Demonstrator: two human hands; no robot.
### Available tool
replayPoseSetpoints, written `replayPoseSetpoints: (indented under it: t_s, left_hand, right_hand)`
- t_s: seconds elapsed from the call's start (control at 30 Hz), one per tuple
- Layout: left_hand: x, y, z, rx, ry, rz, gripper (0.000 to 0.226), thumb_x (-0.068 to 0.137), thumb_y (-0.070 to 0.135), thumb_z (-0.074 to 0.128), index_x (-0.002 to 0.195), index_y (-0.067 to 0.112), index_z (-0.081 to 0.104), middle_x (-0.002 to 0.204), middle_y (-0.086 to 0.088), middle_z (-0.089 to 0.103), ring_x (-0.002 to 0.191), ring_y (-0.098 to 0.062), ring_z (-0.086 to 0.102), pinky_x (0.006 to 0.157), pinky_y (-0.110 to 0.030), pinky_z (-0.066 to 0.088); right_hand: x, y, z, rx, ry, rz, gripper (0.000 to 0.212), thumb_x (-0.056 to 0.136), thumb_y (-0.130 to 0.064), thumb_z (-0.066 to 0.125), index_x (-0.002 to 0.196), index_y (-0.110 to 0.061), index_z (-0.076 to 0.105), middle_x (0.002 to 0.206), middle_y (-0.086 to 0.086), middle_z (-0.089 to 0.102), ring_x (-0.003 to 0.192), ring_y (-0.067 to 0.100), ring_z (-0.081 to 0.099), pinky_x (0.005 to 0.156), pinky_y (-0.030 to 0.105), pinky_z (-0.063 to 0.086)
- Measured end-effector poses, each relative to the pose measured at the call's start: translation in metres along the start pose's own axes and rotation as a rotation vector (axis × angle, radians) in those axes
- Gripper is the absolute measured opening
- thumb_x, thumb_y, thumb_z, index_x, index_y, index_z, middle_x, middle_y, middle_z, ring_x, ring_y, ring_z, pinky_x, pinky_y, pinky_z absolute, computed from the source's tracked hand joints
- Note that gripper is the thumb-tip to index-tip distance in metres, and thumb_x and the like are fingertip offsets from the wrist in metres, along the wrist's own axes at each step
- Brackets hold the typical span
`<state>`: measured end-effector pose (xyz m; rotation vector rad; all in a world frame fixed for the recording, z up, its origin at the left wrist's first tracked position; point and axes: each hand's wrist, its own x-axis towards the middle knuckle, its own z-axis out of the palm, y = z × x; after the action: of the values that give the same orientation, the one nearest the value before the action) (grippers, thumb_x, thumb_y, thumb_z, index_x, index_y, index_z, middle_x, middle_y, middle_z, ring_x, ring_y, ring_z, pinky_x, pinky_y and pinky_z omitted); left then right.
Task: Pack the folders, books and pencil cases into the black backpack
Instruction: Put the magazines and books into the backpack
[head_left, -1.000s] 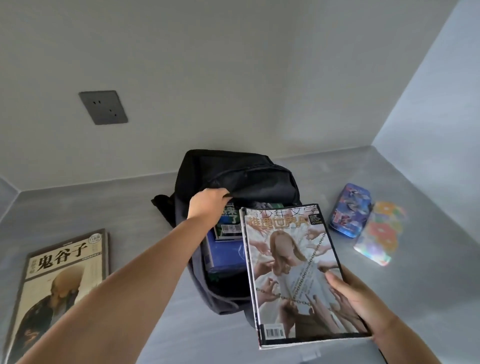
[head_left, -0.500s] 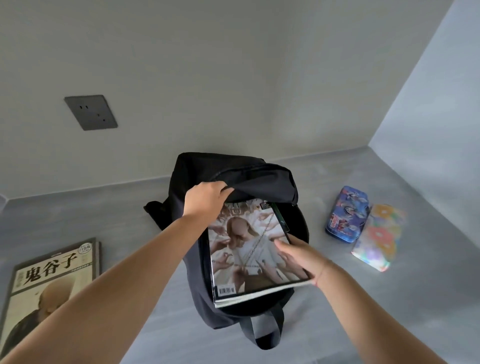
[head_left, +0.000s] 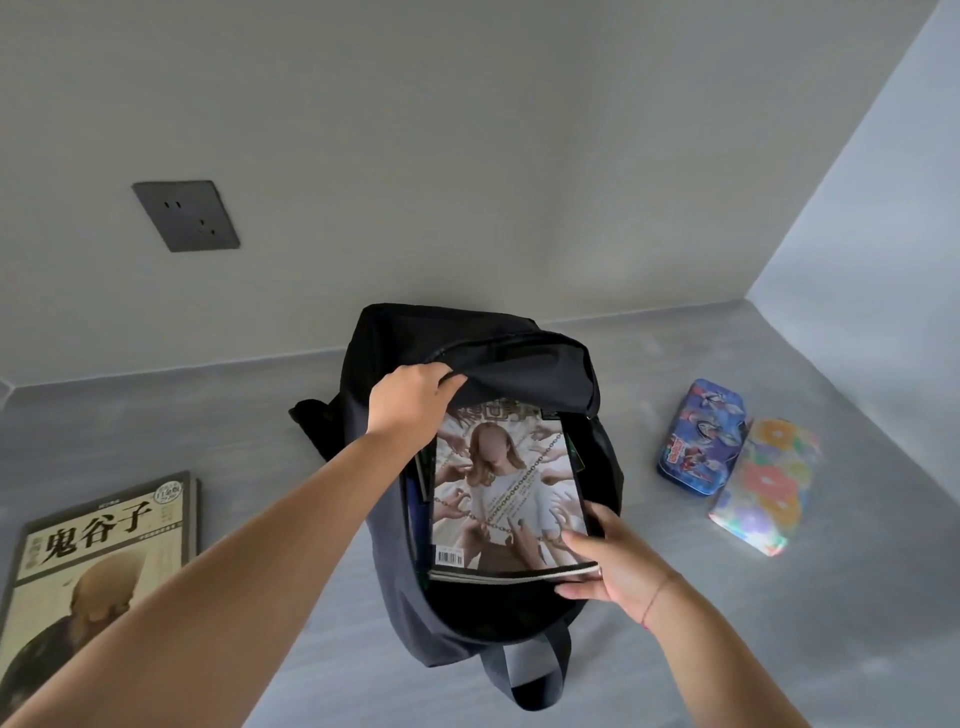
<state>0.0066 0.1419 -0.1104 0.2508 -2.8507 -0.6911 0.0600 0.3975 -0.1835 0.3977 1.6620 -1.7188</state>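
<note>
Two hands work: the left hand (head_left: 410, 402) pinches the backpack (head_left: 602, 467) flap up, and the right hand (head_left: 605, 564) grips the magazine's (head_left: 506, 493) near end, pointing lengthwise into the bag.

The left hand (head_left: 410, 402) is holding up the flap of the black backpack (head_left: 498, 358). The right hand (head_left: 605, 564) is gripping the magazine (head_left: 506, 493) by its bottom corner, and the magazine is lying partly inside the open bag.

Backpack (head_left: 524, 358) frame ctr, magazine (head_left: 506, 493) in its opening. Book (head_left: 98, 561) lower left. Two pencil cases (head_left: 701, 436) (head_left: 763, 486) touching, mid right. Wall socket (head_left: 186, 215) upper left.
</note>
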Motion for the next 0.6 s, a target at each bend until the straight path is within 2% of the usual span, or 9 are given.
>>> replayPoseSetpoints:
  t_s: [0.13,0.2,0.3,0.37,0.43,0.53,0.57,0.6]
  left_hand:
    - [0.000,-0.001,-0.001,0.012,-0.017,0.010,0.038,0.096,0.037,0.044,0.083,0.007,0.062,0.067,-0.008,0.061,0.067,-0.027,0.061,0.054,-0.034,0.043]
    - [0.000,-0.002,-0.001,0.018,-0.020,0.011,0.037,0.096,0.037,0.045,0.084,0.008,0.063,0.069,-0.008,0.062,0.066,-0.026,0.060,0.054,-0.033,0.043]
    - [0.001,-0.003,-0.002,0.020,-0.012,0.003,0.035,0.096,0.037,0.045,0.087,0.009,0.065,0.071,-0.007,0.063,0.068,-0.024,0.060,0.056,-0.031,0.042]
    - [0.002,-0.003,-0.002,0.017,-0.008,0.001,0.035,0.096,0.037,0.045,0.090,0.010,0.066,0.074,-0.008,0.065,0.070,-0.024,0.061,0.059,-0.033,0.045]
    - [0.003,-0.005,-0.001,0.007,-0.005,-0.002,0.035,0.096,0.037,0.045,0.090,0.010,0.066,0.074,-0.008,0.066,0.070,-0.024,0.061,0.060,-0.034,0.047]
    - [0.004,-0.007,0.000,-0.021,-0.003,-0.033,0.034,0.096,0.037,0.046,0.091,0.010,0.067,0.073,-0.008,0.066,0.068,-0.023,0.061,0.061,-0.036,0.048]
    - [0.004,-0.008,0.000,-0.029,-0.004,-0.046,0.034,0.096,0.037,0.046,0.091,0.010,0.067,0.073,-0.008,0.066,0.069,-0.023,0.062,0.061,-0.036,0.049]
    - [0.003,-0.010,0.002,-0.035,-0.006,-0.052,0.033,0.096,0.037,0.046,0.092,0.011,0.067,0.074,-0.007,0.066,0.069,-0.023,0.062,0.062,-0.036,0.049]
  right_hand:
    - [0.028,-0.013,0.011,0.070,0.089,-0.044,0.052,0.088,0.000,0.058,0.135,-0.012,0.040,0.132,0.009,0.048,0.093,0.018,0.062,0.063,0.045,0.060]
    - [0.051,-0.031,0.017,0.077,0.115,-0.067,0.060,0.088,-0.001,0.058,0.142,-0.015,0.035,0.140,0.012,0.043,0.088,0.022,0.065,0.060,0.042,0.060]
    - [0.080,-0.061,0.028,0.011,0.130,-0.098,0.060,0.091,-0.002,0.055,0.145,-0.016,0.032,0.146,0.010,0.037,0.093,0.025,0.060,0.049,0.034,0.058]
    - [0.096,-0.076,0.033,-0.052,0.153,-0.105,0.059,0.091,0.000,0.053,0.144,-0.016,0.033,0.149,0.006,0.032,0.101,0.028,0.058,0.049,0.033,0.058]
    - [0.109,-0.085,0.037,-0.105,0.213,-0.132,0.056,0.091,0.000,0.054,0.142,-0.014,0.038,0.144,0.005,0.038,0.100,0.028,0.061,0.049,0.031,0.058]
    - [0.116,-0.081,0.041,-0.149,0.444,-0.206,0.039,0.090,-0.010,0.058,0.128,-0.007,0.053,0.113,0.006,0.058,0.062,0.022,0.062,0.043,0.022,0.054]
    - [0.115,-0.076,0.043,-0.151,0.525,-0.233,0.033,0.089,-0.015,0.059,0.121,-0.006,0.058,0.108,0.006,0.062,0.061,0.023,0.062,0.049,0.023,0.055]
    - [0.114,-0.069,0.046,-0.151,0.582,-0.246,0.033,0.088,-0.020,0.059,0.117,-0.006,0.059,0.110,0.009,0.064,0.071,0.027,0.064,0.063,0.028,0.058]
